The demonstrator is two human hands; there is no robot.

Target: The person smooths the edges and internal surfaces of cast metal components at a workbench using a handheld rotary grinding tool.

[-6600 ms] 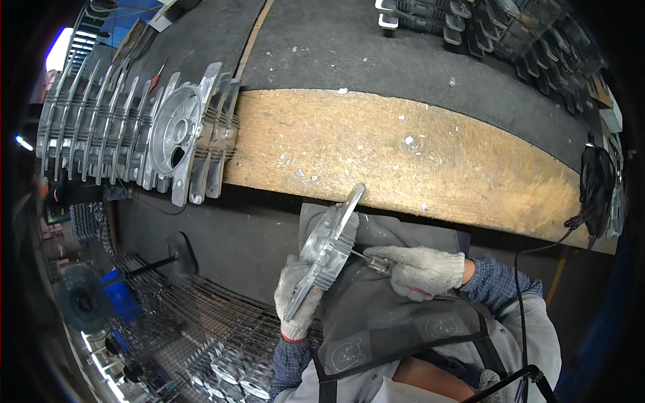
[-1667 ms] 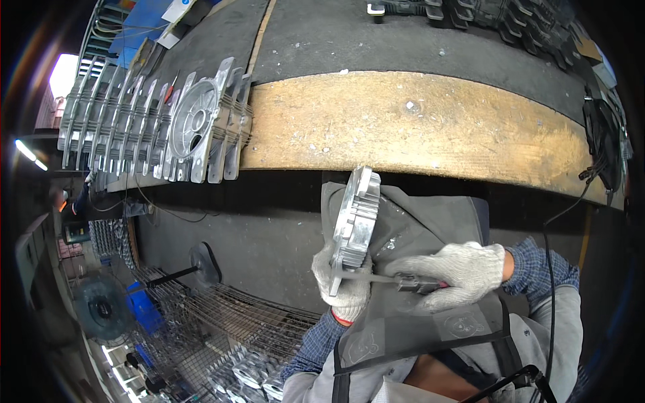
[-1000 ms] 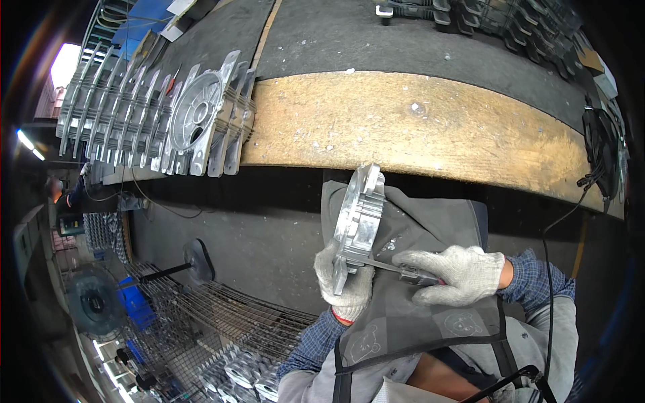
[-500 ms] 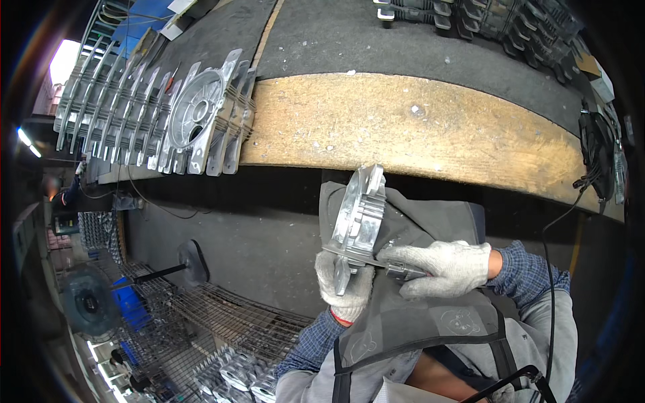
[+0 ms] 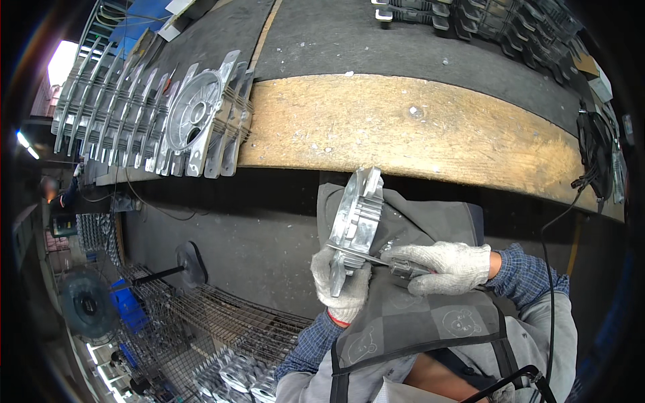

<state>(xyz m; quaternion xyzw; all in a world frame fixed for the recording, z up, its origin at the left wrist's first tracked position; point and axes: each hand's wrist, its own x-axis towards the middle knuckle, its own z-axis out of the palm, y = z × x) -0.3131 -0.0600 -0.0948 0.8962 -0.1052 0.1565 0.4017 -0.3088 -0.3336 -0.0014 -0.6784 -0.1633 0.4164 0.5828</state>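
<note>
just below the front edge of the wooden worktop, over the apron-covered lap, the left hand is closed around the lower end of a finned metal casting, holding it upright and edge-on. the right hand, also in a knit glove, is curled tight round the handle of a thin scraping tool, whose blade lies across the casting's lower rim, touching it.

to do this well, i judge the left grip should stay low and firm so the part cannot twist when the blade bites, with the gloved fingers kept off the line of the stroke. short, light passes along the edge suit it better than one hard push, since a slip would drive the tip toward the left palm. turning the casting a little between passes would bring each stretch of rim into view.

a row of like castings leans on edge at the worktop's left end, well apart, and a wire basket stands below.
</note>
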